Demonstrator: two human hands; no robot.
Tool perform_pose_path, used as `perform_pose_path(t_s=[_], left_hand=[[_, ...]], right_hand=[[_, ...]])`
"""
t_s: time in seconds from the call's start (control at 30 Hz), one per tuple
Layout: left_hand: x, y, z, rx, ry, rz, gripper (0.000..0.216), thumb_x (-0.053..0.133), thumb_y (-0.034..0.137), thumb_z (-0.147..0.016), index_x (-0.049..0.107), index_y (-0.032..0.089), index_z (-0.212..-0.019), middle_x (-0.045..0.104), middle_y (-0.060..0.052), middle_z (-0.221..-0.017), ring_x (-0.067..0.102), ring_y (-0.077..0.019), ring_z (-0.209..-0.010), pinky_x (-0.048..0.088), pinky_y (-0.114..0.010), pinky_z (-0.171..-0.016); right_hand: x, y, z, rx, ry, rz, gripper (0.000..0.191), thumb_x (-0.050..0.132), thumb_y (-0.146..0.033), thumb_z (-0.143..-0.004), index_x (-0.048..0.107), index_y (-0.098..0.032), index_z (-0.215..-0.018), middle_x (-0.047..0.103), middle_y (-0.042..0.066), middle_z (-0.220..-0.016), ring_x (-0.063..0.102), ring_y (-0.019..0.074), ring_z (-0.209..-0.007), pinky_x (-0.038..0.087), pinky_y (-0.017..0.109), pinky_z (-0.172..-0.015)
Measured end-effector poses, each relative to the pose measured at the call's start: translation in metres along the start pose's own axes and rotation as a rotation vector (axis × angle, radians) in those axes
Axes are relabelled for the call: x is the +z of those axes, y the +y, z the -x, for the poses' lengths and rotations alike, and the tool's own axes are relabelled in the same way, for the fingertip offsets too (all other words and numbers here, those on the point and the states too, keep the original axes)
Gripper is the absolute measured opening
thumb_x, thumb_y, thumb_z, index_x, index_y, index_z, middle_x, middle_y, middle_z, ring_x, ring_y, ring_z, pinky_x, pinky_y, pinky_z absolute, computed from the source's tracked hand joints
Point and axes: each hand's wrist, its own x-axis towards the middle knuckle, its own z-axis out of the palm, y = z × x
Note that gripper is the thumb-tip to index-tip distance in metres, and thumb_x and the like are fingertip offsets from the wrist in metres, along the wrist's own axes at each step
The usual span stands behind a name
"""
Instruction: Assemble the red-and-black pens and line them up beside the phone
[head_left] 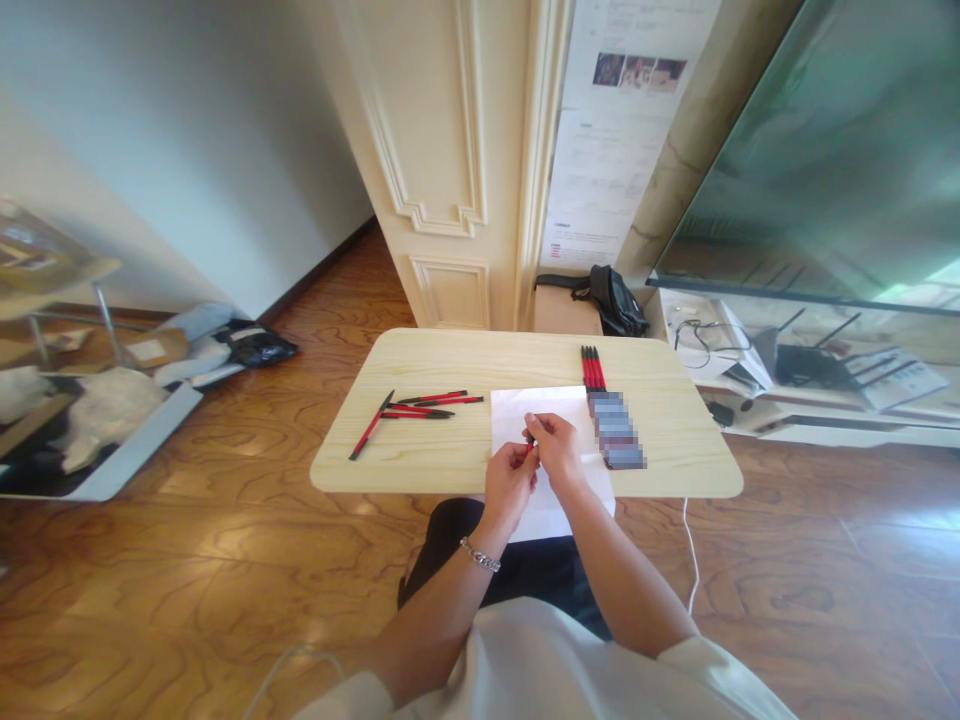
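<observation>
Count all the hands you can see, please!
2: the left hand and right hand, together over the white paper, holding a mostly hidden red-and-black item. No other hands show.

Our left hand (511, 482) and right hand (556, 448) grip a pen (530, 441) above white paper (517, 408); loose pens (427, 411) lie left of our left hand.

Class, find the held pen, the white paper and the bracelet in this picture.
Held pen (530, 445): head view, on its small visible red part.
White paper (544, 512): head view, on its bare lower part.
Bracelet (480, 556): head view, on the middle of its links.
</observation>
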Motion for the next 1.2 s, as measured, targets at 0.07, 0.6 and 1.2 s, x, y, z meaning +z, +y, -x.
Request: perform_pose_path(t_s=[0.07, 0.6, 1.2], left_hand=[[0.000, -0.001, 0.001, -0.040, -0.005, 0.038, 0.033, 0.066, 0.049, -0.074, 0.055, 0.018, -0.072, 0.048, 0.006, -0.048, 0.039, -0.0064, -0.037, 0.026, -0.019, -0.037], [-0.001, -0.005, 0.003, -0.119, -0.060, 0.285, 0.034, 0.070, 0.046, -0.072, 0.061, 0.014, -0.080, 0.058, 0.000, -0.066, 0.049, -0.0065, -0.051, 0.037, -0.019, -0.046], [-0.002, -0.006, 0.004, -0.126, -0.131, 0.305, 0.040, 0.067, 0.051, -0.074, 0.064, 0.013, -0.088, 0.064, -0.006, -0.074, 0.057, -0.0104, -0.058, 0.044, -0.023, -0.053]], right_hand=[[0.003, 0.002, 0.002, 0.009, -0.003, -0.029, 0.039, 0.060, -0.055, -0.075, 0.062, -0.016, -0.071, 0.064, 0.004, -0.067, 0.054, 0.0135, -0.056, 0.040, 0.024, -0.048], [-0.008, -0.004, 0.004, 0.053, -0.133, -0.217, 0.033, 0.070, -0.048, -0.070, 0.064, -0.016, -0.079, 0.064, 0.003, -0.070, 0.055, 0.0122, -0.061, 0.042, 0.022, -0.051], [-0.015, 0.000, -0.001, 0.186, -0.277, -0.278, 0.041, 0.063, -0.053, -0.074, 0.064, -0.016, -0.093, 0.065, 0.005, -0.080, 0.052, 0.0097, -0.053, 0.033, 0.020, -0.040]])
